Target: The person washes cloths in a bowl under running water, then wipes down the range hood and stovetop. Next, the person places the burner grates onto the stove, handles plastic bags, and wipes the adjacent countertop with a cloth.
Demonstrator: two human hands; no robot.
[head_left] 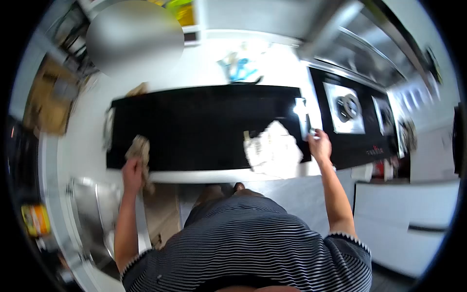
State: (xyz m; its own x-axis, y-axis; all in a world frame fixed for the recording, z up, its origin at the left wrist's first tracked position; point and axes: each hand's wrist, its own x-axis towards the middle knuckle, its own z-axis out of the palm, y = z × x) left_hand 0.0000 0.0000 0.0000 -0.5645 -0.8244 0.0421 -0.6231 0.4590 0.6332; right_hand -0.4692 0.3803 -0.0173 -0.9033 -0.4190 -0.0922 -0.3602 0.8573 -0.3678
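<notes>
Across this kitchen, a cardboard box (51, 95) stands at far left, before a white counter (82, 151). The left hand's (132, 174) fingers are clamped on a brownish cloth (139, 147) over the left front of a black panel (194, 131) lying on the counter. A crumpled white sheet (275, 151) (cloth or paper, I cannot tell) covers its right front. The right hand (321, 146) is at the panel's right end, its grip unclear, beside a black cooktop (348, 151).

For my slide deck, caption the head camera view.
Left hand clutching a rag over a black panel, right hand at its right end, white cloth between.
</notes>
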